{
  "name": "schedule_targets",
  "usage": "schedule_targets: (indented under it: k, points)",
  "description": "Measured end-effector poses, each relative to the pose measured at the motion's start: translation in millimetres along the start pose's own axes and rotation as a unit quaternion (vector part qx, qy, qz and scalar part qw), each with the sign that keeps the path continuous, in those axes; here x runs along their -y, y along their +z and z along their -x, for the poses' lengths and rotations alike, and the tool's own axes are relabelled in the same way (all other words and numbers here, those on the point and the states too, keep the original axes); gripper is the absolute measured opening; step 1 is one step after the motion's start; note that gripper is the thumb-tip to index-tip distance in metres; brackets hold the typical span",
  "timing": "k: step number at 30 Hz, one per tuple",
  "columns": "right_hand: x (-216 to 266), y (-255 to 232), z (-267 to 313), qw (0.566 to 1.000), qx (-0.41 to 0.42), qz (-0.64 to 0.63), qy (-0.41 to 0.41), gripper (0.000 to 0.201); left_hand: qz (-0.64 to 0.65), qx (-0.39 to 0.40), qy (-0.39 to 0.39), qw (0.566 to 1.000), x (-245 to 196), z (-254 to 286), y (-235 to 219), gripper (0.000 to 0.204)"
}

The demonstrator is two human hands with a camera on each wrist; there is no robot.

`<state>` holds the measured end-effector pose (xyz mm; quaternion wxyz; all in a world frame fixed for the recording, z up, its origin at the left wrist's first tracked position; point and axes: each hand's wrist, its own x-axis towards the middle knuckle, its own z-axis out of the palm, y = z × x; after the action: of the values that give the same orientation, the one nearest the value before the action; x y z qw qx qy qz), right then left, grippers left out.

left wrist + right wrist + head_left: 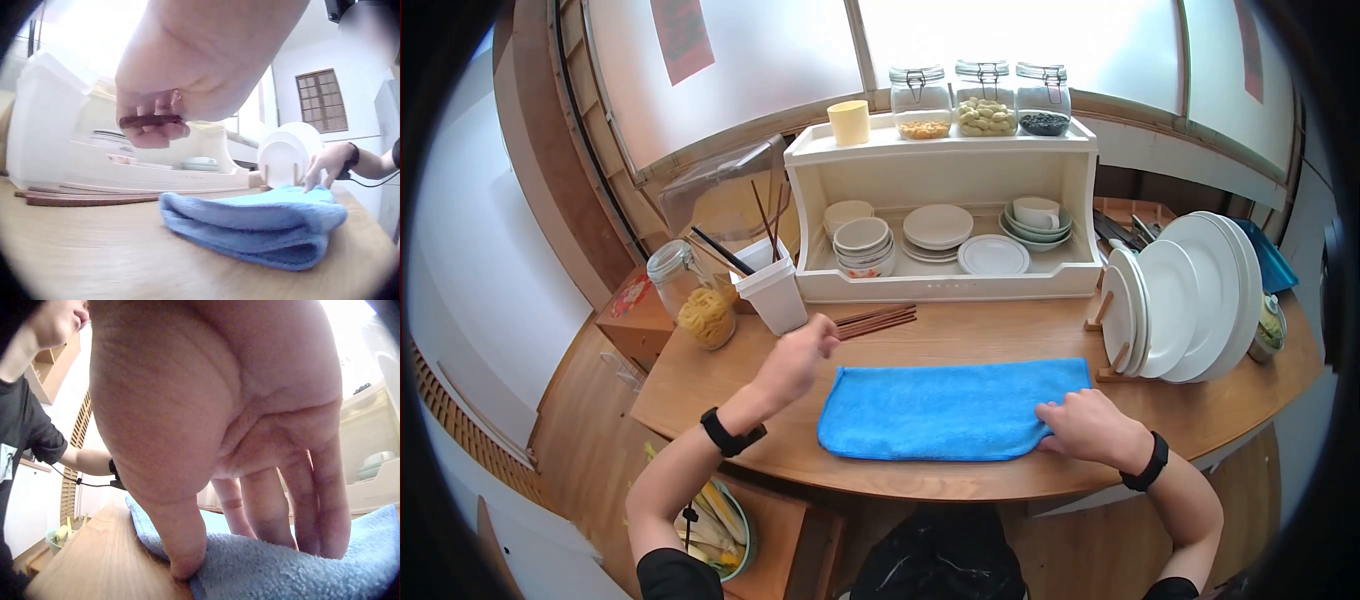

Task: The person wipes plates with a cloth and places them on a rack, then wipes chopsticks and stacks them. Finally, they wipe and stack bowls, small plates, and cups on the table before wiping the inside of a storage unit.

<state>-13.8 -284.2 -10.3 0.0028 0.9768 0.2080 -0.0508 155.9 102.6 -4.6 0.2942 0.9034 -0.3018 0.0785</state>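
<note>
A folded blue cloth (pixel 945 410) lies on the wooden table. My right hand (pixel 1090 425) rests at its right end; in the right wrist view the fingers (pixel 269 506) extend down onto the cloth (pixel 300 575), with the thumb apart at its edge. My left hand (pixel 790 365) is raised beside the white chopstick container (pixel 775 295). In the left wrist view its fingers curl round a dark brown stick (pixel 150 120), likely a chopstick; how many it holds is unclear. Several brown chopsticks (pixel 878 321) lie on the table just right of the left hand.
A white shelf (pixel 940 290) with bowls and plates stands behind the cloth, jars and a yellow cup (pixel 849 122) on top. Large plates (pixel 1170 305) stand in a rack at right. A pasta jar (pixel 703 312) is at left; a vegetable bowl (pixel 745 545) sits below the table edge.
</note>
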Motion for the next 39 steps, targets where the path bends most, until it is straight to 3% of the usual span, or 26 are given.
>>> schedule_targets:
  k: [3,8,14,17,20,26,29,35,39]
  points:
    - [2.9,2.8,-1.7,1.0,0.002,0.009,0.001,0.034,-0.02,0.082,0.127,0.988,-36.7,16.1,31.8,0.012]
    - [0.1,11.7,1.3,1.0,-0.013,0.005,-0.003,0.036,-0.074,0.21,0.174,0.959,-57.9,16.7,68.4,0.024]
    - [-0.7,14.6,7.8,0.999,-0.036,-0.005,-0.005,0.036,-0.152,0.163,0.201,0.954,-52.2,25.0,64.1,0.04]
    - [-1.1,16.2,7.5,0.999,-0.045,-0.002,-0.016,0.036,-0.15,0.178,0.214,0.949,-51.1,45.0,51.7,0.053]
    - [-0.1,17.0,8.6,0.998,-0.052,-0.006,-0.019,0.033,-0.157,0.145,0.261,0.942,-56.0,65.1,42.6,0.059]
    - [-1.2,16.6,7.4,0.998,-0.04,0.013,-0.036,0.022,-0.255,0.171,0.268,0.913,-30.2,72.3,43.9,0.052]
    - [-6.7,-2.1,6.3,0.999,0.003,-0.037,-0.012,0.025,-0.233,0.171,0.273,0.918,-27.5,66.1,36.9,0.042]
    - [-16.6,-23.4,6.4,0.995,0.035,-0.088,0.018,0.036,-0.171,0.212,0.152,0.95,-38.7,48.0,18.5,0.019]
    - [-12.8,-26.6,11.0,0.997,0.044,-0.062,0.032,0.031,-0.144,0.175,0.137,0.964,-38.4,38.6,16.2,0.017]
